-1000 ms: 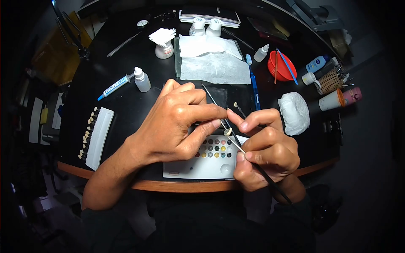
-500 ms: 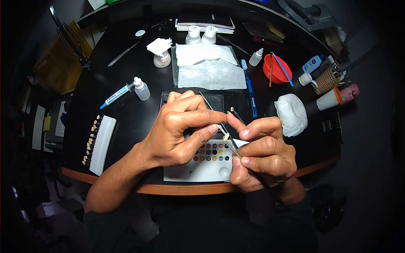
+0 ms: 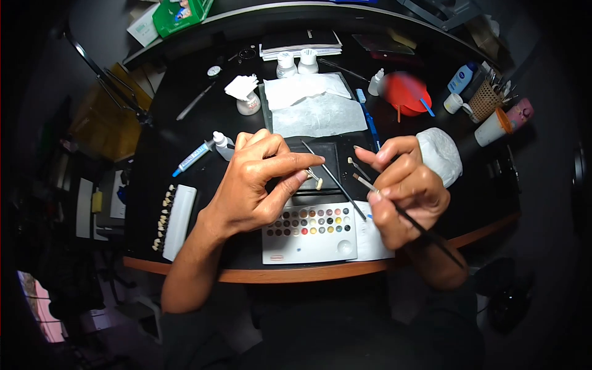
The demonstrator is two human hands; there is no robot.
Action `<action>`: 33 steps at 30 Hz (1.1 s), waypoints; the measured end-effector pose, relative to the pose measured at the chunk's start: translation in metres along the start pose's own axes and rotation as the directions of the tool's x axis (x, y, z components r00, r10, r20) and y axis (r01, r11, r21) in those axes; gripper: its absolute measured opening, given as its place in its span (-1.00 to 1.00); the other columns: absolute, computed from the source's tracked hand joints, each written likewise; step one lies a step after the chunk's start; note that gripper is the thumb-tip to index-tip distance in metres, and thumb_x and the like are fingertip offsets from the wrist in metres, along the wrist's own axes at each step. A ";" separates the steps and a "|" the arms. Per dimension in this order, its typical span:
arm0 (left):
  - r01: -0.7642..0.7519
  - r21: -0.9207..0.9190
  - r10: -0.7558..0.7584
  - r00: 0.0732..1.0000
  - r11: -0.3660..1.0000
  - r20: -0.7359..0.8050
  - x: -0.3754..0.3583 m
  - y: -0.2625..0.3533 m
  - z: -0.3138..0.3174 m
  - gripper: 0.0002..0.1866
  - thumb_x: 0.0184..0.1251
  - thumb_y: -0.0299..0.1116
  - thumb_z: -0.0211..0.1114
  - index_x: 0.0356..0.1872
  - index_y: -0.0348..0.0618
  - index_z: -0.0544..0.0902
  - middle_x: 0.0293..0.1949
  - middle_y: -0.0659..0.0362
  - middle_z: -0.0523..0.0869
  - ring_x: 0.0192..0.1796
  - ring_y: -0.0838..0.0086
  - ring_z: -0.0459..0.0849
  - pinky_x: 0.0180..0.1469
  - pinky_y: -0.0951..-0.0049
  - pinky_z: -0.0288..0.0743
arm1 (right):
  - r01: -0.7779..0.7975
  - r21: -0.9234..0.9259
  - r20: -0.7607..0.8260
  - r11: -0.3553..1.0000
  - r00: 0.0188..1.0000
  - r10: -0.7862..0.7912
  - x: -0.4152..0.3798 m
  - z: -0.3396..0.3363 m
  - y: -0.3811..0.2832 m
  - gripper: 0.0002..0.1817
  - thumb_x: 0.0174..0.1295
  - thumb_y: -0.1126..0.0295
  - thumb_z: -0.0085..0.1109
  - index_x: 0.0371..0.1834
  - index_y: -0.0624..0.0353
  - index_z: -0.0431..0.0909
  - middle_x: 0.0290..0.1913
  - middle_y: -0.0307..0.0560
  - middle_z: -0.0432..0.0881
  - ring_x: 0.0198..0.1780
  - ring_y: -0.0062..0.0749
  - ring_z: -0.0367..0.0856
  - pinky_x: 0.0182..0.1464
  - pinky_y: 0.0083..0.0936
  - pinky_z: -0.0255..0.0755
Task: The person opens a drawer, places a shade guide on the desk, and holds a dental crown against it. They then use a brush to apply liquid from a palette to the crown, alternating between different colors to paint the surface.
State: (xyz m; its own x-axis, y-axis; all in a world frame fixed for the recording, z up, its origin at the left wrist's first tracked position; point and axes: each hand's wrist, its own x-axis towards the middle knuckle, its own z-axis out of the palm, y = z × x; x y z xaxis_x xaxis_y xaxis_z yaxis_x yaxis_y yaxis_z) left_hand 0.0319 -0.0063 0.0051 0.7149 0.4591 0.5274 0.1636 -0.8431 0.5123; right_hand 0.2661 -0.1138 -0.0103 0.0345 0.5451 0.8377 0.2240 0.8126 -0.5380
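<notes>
My left hand is closed, pinching a small metal holder between thumb and index finger. A cream tooth-shaped crown sits at the holder's tip. To the right, my right hand grips a paintbrush with a short flat brown tip and a black handle, its tip apart from the crown. Below the hands is a white palette with rows of small coloured wells. A thin dark brush slants between the hands, its lower end over the palette's edge.
Behind the hands, white tissue sheets cover a glass slab. A red bowl and a wrapped white bundle stand right. At left are a tooth shade guide, a labelled paste syringe and a dropper bottle.
My right hand has drawn back to the right, taking the paintbrush tip away from the crown. My left hand keeps its pinch. The whole view has shifted slightly.
</notes>
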 end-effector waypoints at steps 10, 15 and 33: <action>0.081 -0.071 -0.092 0.982 0.994 -0.162 -0.017 -0.019 0.004 -0.71 0.38 -0.44 0.35 0.05 -0.13 0.88 -0.43 0.23 0.57 -0.26 0.44 0.48 -0.15 0.39 0.36 | -0.155 -0.221 -0.238 0.963 0.966 0.101 0.005 -0.004 0.019 -0.87 0.25 0.64 0.37 -0.21 0.29 0.60 -0.09 -0.04 0.58 -0.15 -0.57 0.67 -0.12 -0.64 0.62; 0.083 -0.087 -0.099 0.976 0.993 -0.195 -0.017 -0.021 0.007 -0.73 0.40 -0.42 0.36 0.03 -0.14 0.88 -0.42 0.23 0.61 -0.24 0.44 0.51 -0.11 0.39 0.40 | -0.150 -0.305 -0.294 0.941 0.954 0.056 0.012 -0.012 0.022 -0.93 0.45 0.53 0.35 -0.11 0.29 0.67 -0.07 -0.10 0.62 -0.17 -0.57 0.69 -0.15 -0.64 0.62; 0.028 -0.047 -0.040 0.961 0.998 -0.273 -0.017 -0.026 0.007 -0.75 0.42 -0.40 0.34 0.02 -0.12 0.87 -0.45 0.23 0.58 -0.28 0.42 0.51 -0.12 0.37 0.40 | -0.004 -0.614 -0.031 0.789 0.999 -0.019 0.259 -0.045 -0.069 -0.53 0.77 0.18 -0.20 0.11 0.36 0.63 0.02 0.14 0.80 0.04 -0.29 0.78 0.05 -0.46 0.63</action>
State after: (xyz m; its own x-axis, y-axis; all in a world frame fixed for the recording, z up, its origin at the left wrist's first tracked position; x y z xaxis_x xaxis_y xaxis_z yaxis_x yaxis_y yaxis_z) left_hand 0.0199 0.0059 -0.0218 0.4947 0.5514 0.6718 0.1511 -0.8158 0.5583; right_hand 0.3034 -0.0382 0.2479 0.0608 0.5224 0.8505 0.7748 0.5126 -0.3702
